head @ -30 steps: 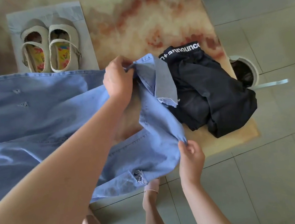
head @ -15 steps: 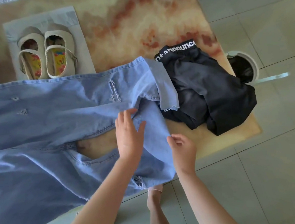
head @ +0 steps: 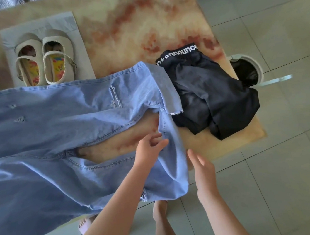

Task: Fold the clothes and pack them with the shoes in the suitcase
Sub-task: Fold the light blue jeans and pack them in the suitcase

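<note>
Bare marbled orange tabletop [head: 129, 19] lies open beyond light-blue denim jeans [head: 54, 119]; crumpled black garment [head: 211, 95] blocks its right end; beige strapped shoes [head: 45, 60] the left.

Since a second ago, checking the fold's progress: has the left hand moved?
Yes. The left hand moved toward the near edge of the table: it was level with the black garment's waistband, now level with its lower edge.

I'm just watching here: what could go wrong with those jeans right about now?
The jeans hang well over the table's near edge, and neither the left hand nor the right hand seems to grip them, so they might slide to the floor. Their turned-back cuff lies on the black garment; tugging the jeans could drag it toward the open bin beside the table.
</note>
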{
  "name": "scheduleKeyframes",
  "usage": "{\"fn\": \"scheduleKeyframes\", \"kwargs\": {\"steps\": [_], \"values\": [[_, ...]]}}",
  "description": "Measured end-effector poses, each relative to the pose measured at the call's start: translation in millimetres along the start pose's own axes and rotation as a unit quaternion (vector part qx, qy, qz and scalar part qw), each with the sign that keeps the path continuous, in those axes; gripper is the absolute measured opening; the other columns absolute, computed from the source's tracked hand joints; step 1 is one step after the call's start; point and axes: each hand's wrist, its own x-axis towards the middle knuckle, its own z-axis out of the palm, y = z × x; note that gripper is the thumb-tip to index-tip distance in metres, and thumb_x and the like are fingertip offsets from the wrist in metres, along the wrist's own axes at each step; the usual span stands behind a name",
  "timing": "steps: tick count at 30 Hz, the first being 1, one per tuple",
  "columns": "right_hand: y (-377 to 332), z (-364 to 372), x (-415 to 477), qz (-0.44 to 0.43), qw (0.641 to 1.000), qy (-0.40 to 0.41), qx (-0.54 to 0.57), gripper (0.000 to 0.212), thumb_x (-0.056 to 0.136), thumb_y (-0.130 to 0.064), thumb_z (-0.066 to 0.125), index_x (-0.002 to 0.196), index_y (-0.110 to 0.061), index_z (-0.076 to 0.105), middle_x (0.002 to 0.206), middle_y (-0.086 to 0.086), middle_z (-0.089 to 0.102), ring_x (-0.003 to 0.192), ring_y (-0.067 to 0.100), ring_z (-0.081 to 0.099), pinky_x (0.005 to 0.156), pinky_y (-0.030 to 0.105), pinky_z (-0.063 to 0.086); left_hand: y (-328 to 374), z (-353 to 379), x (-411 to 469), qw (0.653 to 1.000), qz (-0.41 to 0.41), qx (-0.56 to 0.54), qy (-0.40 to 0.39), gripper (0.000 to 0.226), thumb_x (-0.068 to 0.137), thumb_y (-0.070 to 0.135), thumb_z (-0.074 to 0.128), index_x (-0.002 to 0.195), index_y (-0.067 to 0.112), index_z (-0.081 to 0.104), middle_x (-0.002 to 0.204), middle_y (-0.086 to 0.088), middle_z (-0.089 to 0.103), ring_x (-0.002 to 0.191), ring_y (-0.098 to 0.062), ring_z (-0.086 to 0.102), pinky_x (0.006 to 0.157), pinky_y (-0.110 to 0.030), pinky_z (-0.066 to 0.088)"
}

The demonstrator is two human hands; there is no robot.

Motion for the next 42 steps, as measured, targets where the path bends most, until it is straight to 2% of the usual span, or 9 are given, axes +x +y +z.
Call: {"fn": "scheduleKeyframes", "kwargs": {"steps": [5, 8, 11, 18, 24, 27, 32, 39, 42], "values": [[-11.3, 7.0, 24.0, 0.048, 0.991, -0.12, 0.035, 0.033, 0.094, -0.035, 0.057, 0.125, -0.022, 0.057, 0.116, -0.002, 0.066, 0.106, 0.009, 0.062, 0.09, 0.024, 0.049, 2.0, -1.3, -11.0, 0.999, 0.013, -0.034, -0.038, 0.015, 0.092, 0.012, 0.06, 0.102, 0.015, 0.07, 0.076, 0.008, 0.065, 0.065, 0.006, 0.057, 0.065, -0.003, 0.041], [-17.4, 4.6, 15.7, 0.038, 0.985, -0.166, 0.023, 0.029, 0.092, -0.036, 0.059, 0.104, -0.011, 0.069, 0.099, 0.004, 0.072, 0.095, 0.018, 0.067, 0.085, 0.033, 0.05, 2.9, -2.2, -19.1, 0.998, 0.032, -0.044, -0.028, 0.015, 0.094, 0.012, 0.056, 0.093, 0.022, 0.068, 0.084, 0.003, 0.067, 0.078, -0.004, 0.06, 0.078, -0.015, 0.046], [-26.0, -6.8, -3.2, -0.021, 0.995, -0.082, 0.05, 0.032, 0.071, -0.03, 0.071, 0.084, -0.002, 0.061, 0.077, 0.009, 0.062, 0.075, 0.023, 0.057, 0.068, 0.033, 0.046, 14.5, -1.3, -29.1, 0.996, 0.063, -0.062, -0.028, 0.019, 0.096, 0.01, 0.052, 0.088, 0.021, 0.064, 0.081, 0.006, 0.064, 0.073, 0.002, 0.057, 0.076, -0.015, 0.043], [-62.7, -36.2, -9.3, -0.06, 0.977, -0.076, 0.189, 0.021, 0.078, -0.008, 0.058, 0.098, -0.007, 0.065, 0.097, 0.008, 0.071, 0.089, 0.023, 0.064, 0.077, 0.035, 0.048, 72.4, 34.0, -25.6, 0.98, 0.173, -0.023, -0.092, 0.019, 0.096, 0.005, 0.051, 0.09, 0.019, 0.063, 0.085, 0.012, 0.062, 0.076, 0.009, 0.053, 0.077, -0.005, 0.038], [-78.8, -56.7, 21.9, -0.137, 0.968, 0.128, 0.165, 0.014, 0.089, -0.009, 0.061, 0.081, -0.019, 0.055, 0.079, -0.008, 0.059, 0.073, 0.005, 0.054, 0.073, 0.024, 0.042, 106.5, 79.2, 4.0, 0.975, 0.202, 0.022, -0.085, 0.017, 0.092, 0.011, 0.058, 0.102, 0.016, 0.07, 0.093, 0.007, 0.067, 0.095, -0.008, 0.06, 0.085, -0.017, 0.045], [-69.9, -59.1, 40.6, -0.114, 0.963, 0.193, 0.151, 0.017, 0.087, -0.022, 0.067, 0.096, -0.009, 0.059, 0.082, -0.008, 0.055, 0.071, -0.003, 0.053, 0.072, 0.02, 0.04, 106.5, 82.8, 15.9, 0.971, 0.214, 0.1, -0.044, 0.029, 0.091, 0.014, 0.059, 0.119, 0.018, 0.064, 0.109, 0.002, 0.065, 0.107, -0.019, 0.057, 0.095, -0.035, 0.046], [-52.7, -58.2, 57.5, -0.076, 0.982, 0.149, 0.088, 0.043, 0.095, -0.022, 0.056, 0.137, -0.02, 0.047, 0.143, -0.003, 0.043, 0.133, 0.011, 0.038, 0.095, 0.026, 0.034, 76.6, 49.4, 26.9, 0.932, 0.233, 0.277, -0.034, 0.037, 0.093, 0.015, 0.056, 0.129, 0.021, 0.056, 0.124, -0.002, 0.057, 0.117, -0.022, 0.046, 0.101, -0.034, 0.035], [-16.6, -69.3, 78.5, -0.008, 0.963, 0.264, 0.054, 0.055, 0.087, 0.005, 0.052, 0.138, -0.014, 0.045, 0.14, 0.006, 0.046, 0.126, 0.021, 0.045, 0.102, 0.035, 0.04, 62.9, 49.9, 33.9, 0.874, 0.277, 0.395, -0.048, 0.042, 0.094, 0.018, 0.055, 0.135, 0.022, 0.048, 0.128, 0.002, 0.056, 0.122, -0.019, 0.042, 0.099, -0.027, 0.028], [-2.0, -67.3, 86.3, 0.048, 0.967, 0.233, 0.089, 0.032, 0.086, -0.002, 0.062, 0.113, -0.015, 0.05, 0.105, 0.008, 0.052, 0.096, 0.021, 0.047, 0.074, 0.025, 0.042, 66.3, 60.0, 35.3, 0.841, 0.319, 0.437, -0.018, 0.039, 0.095, 0.018, 0.054, 0.133, 0.023, 0.051, 0.123, 0.005, 0.06, 0.122, -0.017, 0.039, 0.094, -0.022, 0.023]]}}
